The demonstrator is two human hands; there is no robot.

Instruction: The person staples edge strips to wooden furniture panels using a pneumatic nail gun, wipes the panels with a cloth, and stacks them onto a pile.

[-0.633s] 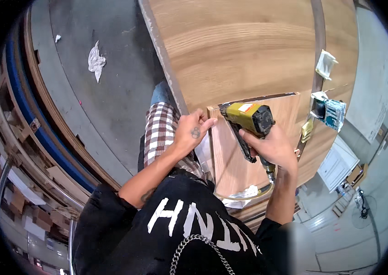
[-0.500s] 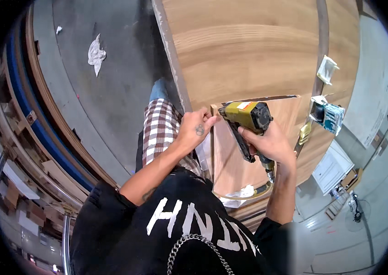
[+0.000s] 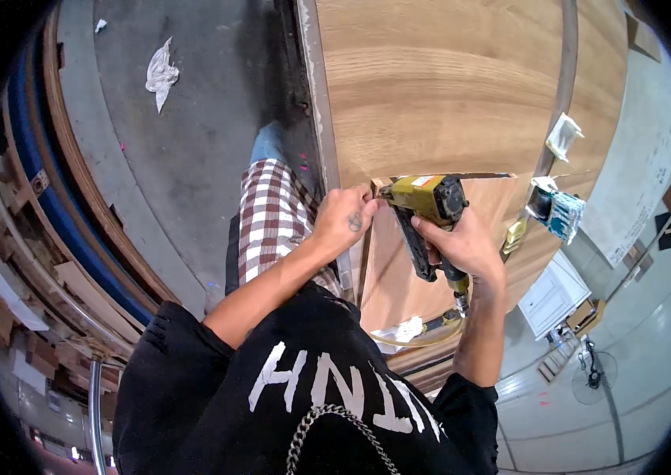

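Note:
My right hand (image 3: pixel 466 241) is wrapped round the grip of a yellow-and-black nail gun (image 3: pixel 428 198). The tool's nose points left, right at the far left corner of a light wooden panel with raised edges (image 3: pixel 387 261). Beside that nose, my left hand (image 3: pixel 345 215) is closed, thumb and fingers drawn together at the same corner. Whatever it pinches there is too small or hidden to make out. An air hose (image 3: pixel 407 343) runs from the fitting below the gun's handle and curves leftward near my body.
The panel lies on a larger wood-grain board (image 3: pixel 438 79). To the right are a blue-and-white carton (image 3: pixel 561 210), a white holder (image 3: pixel 564 137) and a yellow object (image 3: pixel 514 236). Crumpled paper (image 3: pixel 161 73) lies on the grey floor; shelving with stacked boards (image 3: pixel 34 182) stands left.
My left hand has come nearer the gun's nose and the panel corner, its fingers more closed. The gun stays at the corner. The whole view has shifted slightly.

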